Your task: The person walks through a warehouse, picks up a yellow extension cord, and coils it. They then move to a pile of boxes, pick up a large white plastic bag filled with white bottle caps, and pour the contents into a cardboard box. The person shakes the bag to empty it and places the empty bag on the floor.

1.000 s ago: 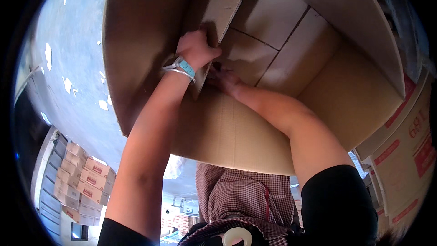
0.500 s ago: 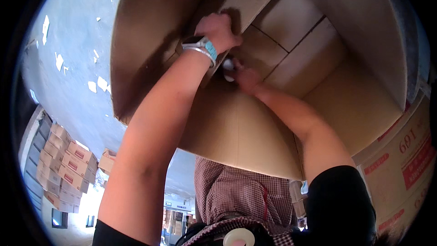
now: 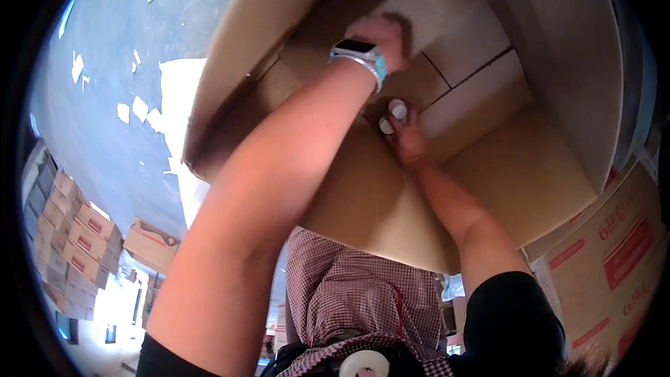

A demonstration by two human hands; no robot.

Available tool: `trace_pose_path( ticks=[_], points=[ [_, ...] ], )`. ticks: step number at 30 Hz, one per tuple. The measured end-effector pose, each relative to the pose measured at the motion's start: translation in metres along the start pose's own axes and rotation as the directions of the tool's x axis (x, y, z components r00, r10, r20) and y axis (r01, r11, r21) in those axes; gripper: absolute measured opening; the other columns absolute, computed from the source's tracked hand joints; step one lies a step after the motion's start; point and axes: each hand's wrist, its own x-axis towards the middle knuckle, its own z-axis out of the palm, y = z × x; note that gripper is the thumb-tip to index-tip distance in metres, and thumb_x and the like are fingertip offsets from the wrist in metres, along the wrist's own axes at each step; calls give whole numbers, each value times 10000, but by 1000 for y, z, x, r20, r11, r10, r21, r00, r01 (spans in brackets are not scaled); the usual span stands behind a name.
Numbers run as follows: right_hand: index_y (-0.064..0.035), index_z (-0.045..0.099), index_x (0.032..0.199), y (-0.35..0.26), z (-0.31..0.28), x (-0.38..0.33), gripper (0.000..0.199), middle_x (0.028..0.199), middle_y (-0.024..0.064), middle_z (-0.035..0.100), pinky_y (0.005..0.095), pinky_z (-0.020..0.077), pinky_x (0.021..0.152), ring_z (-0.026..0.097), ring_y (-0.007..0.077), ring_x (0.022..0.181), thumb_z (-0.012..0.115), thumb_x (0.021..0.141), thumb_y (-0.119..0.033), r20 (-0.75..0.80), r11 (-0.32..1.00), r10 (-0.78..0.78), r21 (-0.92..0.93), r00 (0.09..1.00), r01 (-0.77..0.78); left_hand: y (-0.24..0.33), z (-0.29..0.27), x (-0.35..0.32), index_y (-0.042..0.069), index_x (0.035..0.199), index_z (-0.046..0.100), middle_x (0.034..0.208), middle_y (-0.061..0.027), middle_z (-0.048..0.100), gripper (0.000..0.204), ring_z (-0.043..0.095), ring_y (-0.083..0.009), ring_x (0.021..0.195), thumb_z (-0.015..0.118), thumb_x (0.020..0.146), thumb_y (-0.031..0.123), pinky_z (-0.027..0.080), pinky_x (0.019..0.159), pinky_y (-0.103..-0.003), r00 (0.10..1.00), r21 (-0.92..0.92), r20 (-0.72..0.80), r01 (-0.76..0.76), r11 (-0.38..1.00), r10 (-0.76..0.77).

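Observation:
A large brown cardboard box (image 3: 391, 202) stands open in front of me, and both my arms reach into it. My right hand (image 3: 408, 141) is low inside, near the close wall, with its fingers around two small white round-topped things (image 3: 398, 109); their kind does not show. Farther in and higher is my left hand (image 3: 380, 36), blurred and turned away, beside the inner cardboard. Its fingers are hidden, so whether it grips the cardboard I cannot tell. A watch (image 3: 354, 47) with a light blue strap and a bracelet sit on my left wrist.
Brown cardboard panels with dark seams (image 3: 464, 73) line the box's inside. A printed carton (image 3: 607, 265) stands close on the right. Stacked cartons (image 3: 84, 237) and an open carton (image 3: 150, 244) are at the left. White scraps (image 3: 139, 108) lie on the blue-grey floor.
My right hand has moved rightward inside the box with the white round-topped things. My left hand has shifted right, away from the upright inner cardboard edge it was at. The view has shifted slightly.

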Motion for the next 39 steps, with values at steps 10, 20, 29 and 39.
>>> trace_pose_path(
  ticks=[10,20,29,39],
  points=[
    [-156,515,1228,-30,-13,-9,573,1336,218,359,428,434,925,504,404,1094,711,690,-179,147,950,312,-68,939,-305,27,-63,-293,114,1118,595,905,-96,623,332,607,-254,798,612,787,102,492,679,-343,874,-550,-452,-431,715,179],
    [-45,507,1187,-234,-218,-65,490,1133,108,473,349,484,843,541,248,1026,646,727,54,-608,960,62,255,792,120,-251,100,-447,41,1393,277,1283,-207,465,951,460,-336,1187,774,659,386,392,919,-472,62,-511,-136,851,124,-989],
    [-114,554,1169,-443,31,-49,465,1231,157,416,393,432,873,455,276,1122,716,740,-193,254,868,-50,490,966,-84,-245,94,-540,-26,1006,595,940,-240,628,341,587,-406,911,680,723,142,465,772,-410,181,-889,-402,159,430,-898],
    [24,664,880,-637,-7,-76,271,891,216,647,412,471,806,590,404,853,645,788,-230,396,882,-435,6,809,471,-199,-67,-813,-3,878,554,848,-39,588,197,554,-118,782,527,704,-90,444,709,-259,259,-738,-33,-658,-151,-965]
  ],
)
